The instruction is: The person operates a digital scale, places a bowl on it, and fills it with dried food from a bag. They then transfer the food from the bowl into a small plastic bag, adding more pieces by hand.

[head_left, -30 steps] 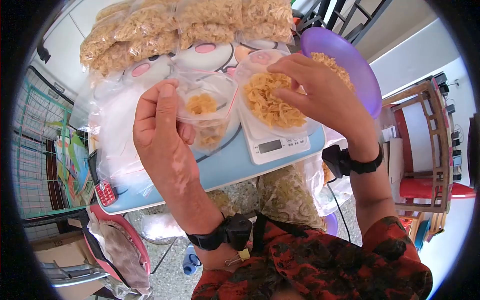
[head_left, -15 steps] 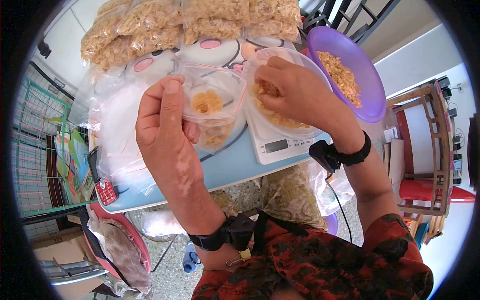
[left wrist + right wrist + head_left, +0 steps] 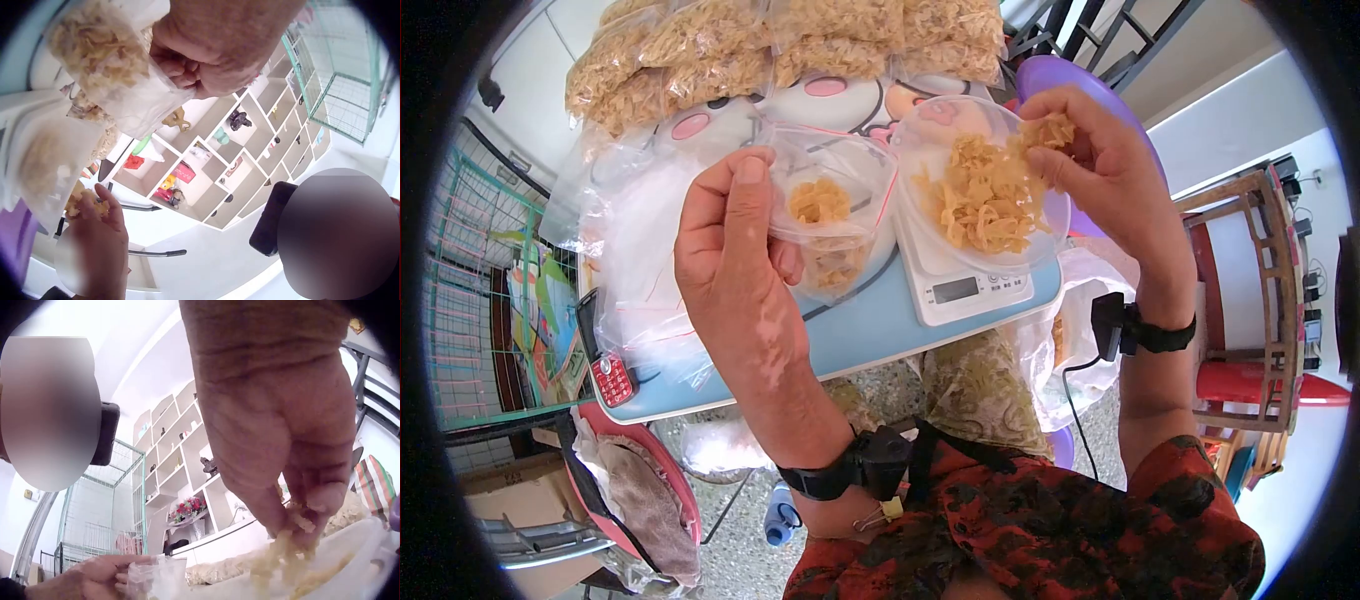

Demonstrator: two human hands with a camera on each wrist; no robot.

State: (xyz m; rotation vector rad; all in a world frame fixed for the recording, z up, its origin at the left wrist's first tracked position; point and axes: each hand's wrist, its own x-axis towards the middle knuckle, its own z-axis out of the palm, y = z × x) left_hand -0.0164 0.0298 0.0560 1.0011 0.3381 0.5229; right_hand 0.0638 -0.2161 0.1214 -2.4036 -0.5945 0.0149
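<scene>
My left hand (image 3: pixel 735 235) pinches the edge of a clear zip bag (image 3: pixel 835 165), its mouth spread wide toward the bowl. Yellowish dried flakes (image 3: pixel 820 202) lie inside that bag. At the right rim of a translucent bowl (image 3: pixel 960 112), my right hand (image 3: pixel 1115 175) pinches a small clump of the same flakes (image 3: pixel 1050 130). More flakes (image 3: pixel 985 200) are heaped in the bowl, which rests on a white kitchen scale (image 3: pixel 970 300). From the right wrist view, strands of the clump (image 3: pixel 284 550) hang from thumb and fingertips above the bowl.
Several filled bags (image 3: pixel 710 40) are lined up along the table's back. Flat clear bags (image 3: pixel 655 240) lie at the left, beside a red keypad phone (image 3: pixel 612 380). Behind my right hand is a purple basin (image 3: pixel 1040 75), partly hidden. A wire cage (image 3: pixel 490 290) stands left of the table.
My right hand dipped into the bowl, then came up and rightward with a clump of flakes between its fingers. My left hand keeps the bag in nearly the same place.
</scene>
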